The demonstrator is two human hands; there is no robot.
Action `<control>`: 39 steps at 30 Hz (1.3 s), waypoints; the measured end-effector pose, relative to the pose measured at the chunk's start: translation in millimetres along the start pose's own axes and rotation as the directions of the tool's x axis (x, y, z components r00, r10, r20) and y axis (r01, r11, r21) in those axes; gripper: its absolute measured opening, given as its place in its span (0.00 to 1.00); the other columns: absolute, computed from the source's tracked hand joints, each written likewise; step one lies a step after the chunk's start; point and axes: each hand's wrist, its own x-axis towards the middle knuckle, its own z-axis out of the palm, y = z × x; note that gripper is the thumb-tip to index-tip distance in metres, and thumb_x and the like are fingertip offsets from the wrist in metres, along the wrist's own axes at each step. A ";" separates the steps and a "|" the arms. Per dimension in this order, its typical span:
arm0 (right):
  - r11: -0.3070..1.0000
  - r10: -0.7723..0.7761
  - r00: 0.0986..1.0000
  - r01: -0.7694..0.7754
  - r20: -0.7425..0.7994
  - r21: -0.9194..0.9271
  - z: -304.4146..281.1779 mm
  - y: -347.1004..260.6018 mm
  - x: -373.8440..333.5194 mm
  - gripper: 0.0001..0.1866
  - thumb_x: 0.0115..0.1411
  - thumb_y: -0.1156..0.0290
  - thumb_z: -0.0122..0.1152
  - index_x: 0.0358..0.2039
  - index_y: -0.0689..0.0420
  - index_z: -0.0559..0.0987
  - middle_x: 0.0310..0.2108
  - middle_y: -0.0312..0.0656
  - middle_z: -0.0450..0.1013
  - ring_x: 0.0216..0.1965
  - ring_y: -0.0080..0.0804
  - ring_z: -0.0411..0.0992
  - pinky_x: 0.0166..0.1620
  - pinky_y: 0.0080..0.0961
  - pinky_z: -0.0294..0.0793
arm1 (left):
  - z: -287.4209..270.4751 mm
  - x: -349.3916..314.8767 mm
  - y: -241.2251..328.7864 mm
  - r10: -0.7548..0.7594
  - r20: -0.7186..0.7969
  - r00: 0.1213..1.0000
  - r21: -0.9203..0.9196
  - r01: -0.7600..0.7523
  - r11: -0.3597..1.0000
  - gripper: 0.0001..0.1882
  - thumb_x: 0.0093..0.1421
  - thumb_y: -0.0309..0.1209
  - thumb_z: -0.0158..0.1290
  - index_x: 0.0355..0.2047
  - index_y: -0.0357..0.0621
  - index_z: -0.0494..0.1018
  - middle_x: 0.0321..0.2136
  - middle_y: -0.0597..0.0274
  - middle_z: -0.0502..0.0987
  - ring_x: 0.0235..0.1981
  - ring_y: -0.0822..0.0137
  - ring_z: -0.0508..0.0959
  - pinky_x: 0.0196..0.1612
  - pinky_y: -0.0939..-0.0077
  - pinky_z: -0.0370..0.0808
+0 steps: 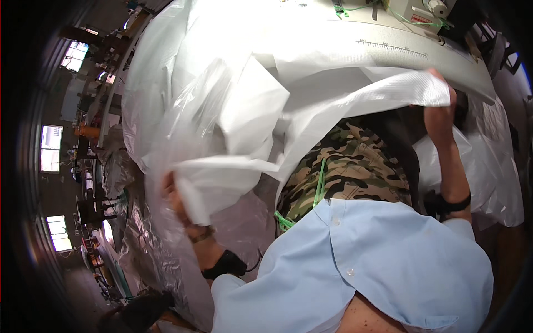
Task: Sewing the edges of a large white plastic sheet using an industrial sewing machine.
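A large white woven plastic sheet (361, 94) stretches in folds between my two hands, over my lap. My right hand (441, 105), out at the right, is closed on one end of its edge. At the left, my left hand (176, 194) is closed on another edge, beside a raised fold; its fingers are smeared by motion and partly covered by the sheet. Clear, thin plastic film (194, 105) lies bunched around the white material on the left.
The pale worktable (400, 41) carries a printed scale along its near edge. A sewing machine (427, 14) with green thread stands at the top right. More translucent plastic (472, 172) hangs at the right. Green strands (319, 186) lie on my camouflage-patterned lap. Cluttered benches (91, 127) line the left.
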 end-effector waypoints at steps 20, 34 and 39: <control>0.735 0.345 0.926 -0.368 -0.153 -0.570 -189.3 141.8 -71.8 0.14 0.67 0.70 0.47 0.33 0.68 0.76 0.24 0.50 0.74 0.21 0.32 0.72 0.26 0.30 0.68 | -266.5 -155.9 109.3 0.028 -0.688 0.725 0.726 0.688 0.013 0.18 0.65 0.33 0.53 0.52 0.36 0.72 0.44 0.57 0.78 0.42 0.62 0.78 0.48 0.67 0.74; 0.657 0.267 0.959 -0.250 -0.089 -0.711 -198.9 175.7 3.0 0.22 0.69 0.57 0.50 0.43 0.66 0.79 0.20 0.41 0.71 0.15 0.25 0.67 0.21 0.27 0.66 | 128.6 -64.0 109.3 -0.457 0.433 0.776 0.891 -0.294 0.345 0.26 0.53 0.39 0.65 0.48 0.37 0.74 0.51 0.50 0.74 0.53 0.49 0.74 0.55 0.60 0.72; 0.460 0.456 0.886 -0.158 0.080 -0.874 -196.4 136.0 2.4 0.19 0.68 0.59 0.50 0.45 0.64 0.77 0.33 0.49 0.75 0.32 0.39 0.75 0.36 0.33 0.72 | 168.9 -13.9 84.8 0.000 0.509 0.861 0.778 -0.459 0.428 0.19 0.58 0.28 0.57 0.49 0.34 0.73 0.52 0.45 0.73 0.53 0.47 0.74 0.53 0.59 0.73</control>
